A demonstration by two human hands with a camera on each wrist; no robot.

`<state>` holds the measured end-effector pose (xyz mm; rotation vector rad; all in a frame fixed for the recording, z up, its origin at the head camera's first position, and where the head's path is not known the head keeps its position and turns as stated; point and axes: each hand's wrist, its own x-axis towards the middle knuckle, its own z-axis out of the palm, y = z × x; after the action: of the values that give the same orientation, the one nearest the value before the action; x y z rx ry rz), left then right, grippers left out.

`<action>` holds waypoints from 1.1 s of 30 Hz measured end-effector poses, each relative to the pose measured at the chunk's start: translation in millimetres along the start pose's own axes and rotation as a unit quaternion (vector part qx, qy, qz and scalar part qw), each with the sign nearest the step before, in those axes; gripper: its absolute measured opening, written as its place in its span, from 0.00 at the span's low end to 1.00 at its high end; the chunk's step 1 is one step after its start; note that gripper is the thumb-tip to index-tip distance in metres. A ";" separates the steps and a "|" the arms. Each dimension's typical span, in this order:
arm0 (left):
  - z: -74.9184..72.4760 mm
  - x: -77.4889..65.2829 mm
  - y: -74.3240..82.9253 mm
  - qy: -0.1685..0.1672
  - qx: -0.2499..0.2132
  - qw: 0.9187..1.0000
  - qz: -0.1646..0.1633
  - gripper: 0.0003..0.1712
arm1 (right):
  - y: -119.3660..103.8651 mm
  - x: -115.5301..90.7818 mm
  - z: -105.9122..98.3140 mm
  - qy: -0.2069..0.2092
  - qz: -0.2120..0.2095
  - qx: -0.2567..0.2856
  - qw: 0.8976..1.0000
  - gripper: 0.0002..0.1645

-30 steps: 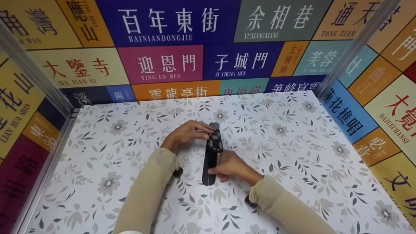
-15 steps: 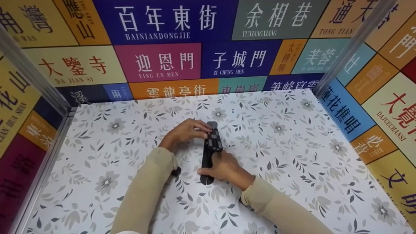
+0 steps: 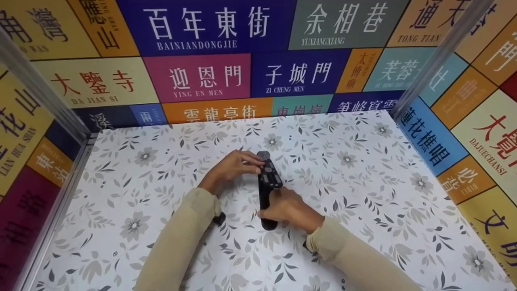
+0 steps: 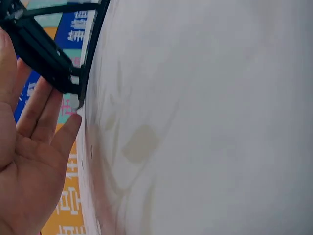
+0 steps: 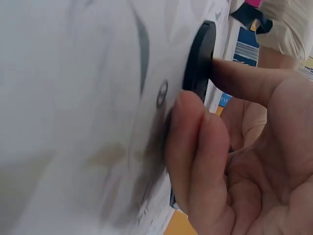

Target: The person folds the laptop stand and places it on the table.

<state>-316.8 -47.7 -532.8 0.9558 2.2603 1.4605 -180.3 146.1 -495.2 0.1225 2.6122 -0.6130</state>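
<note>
A long black folding device with a clamp-like head lies lengthwise on the floral table. My left hand rests straight fingers against the device's far end. In the left wrist view the left hand shows extended fingers touching the black device. My right hand grips the near handle end, fingers curled round it. In the right wrist view the right hand has its thumb pressed on the device's rounded black end.
Walls covered with colourful sign panels enclose the table on the left, back and right. Metal posts stand at the back left corner and back right corner. Both arms wear beige sleeves.
My right hand has closed round the near end and swung it slightly to the right. That end now looks narrower, as if rolled on its edge. The left hand has stayed at the far end.
</note>
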 end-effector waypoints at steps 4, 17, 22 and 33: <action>5.4 0.2 3.8 0.012 0.013 1.000 0.005 0.18 | 4.6 -1.2 -7.4 -0.024 0.000 0.005 1.000 0.51; 7.2 1.4 6.9 0.018 0.027 0.999 -0.014 0.19 | 8.5 5.8 -13.7 -0.047 -0.007 0.073 0.996 0.50; 6.4 1.0 7.0 0.008 0.011 0.999 -0.030 0.20 | 10.2 10.2 -13.7 -0.026 -0.014 0.101 0.994 0.46; 2.0 0.6 3.4 0.004 -0.037 0.998 -0.059 0.19 | -0.5 32.9 -19.6 -0.031 0.023 0.140 0.989 0.38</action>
<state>-314.9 -45.0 -530.6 0.7808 2.2115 1.4876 -217.8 153.8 -494.1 0.2457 2.4429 -0.9474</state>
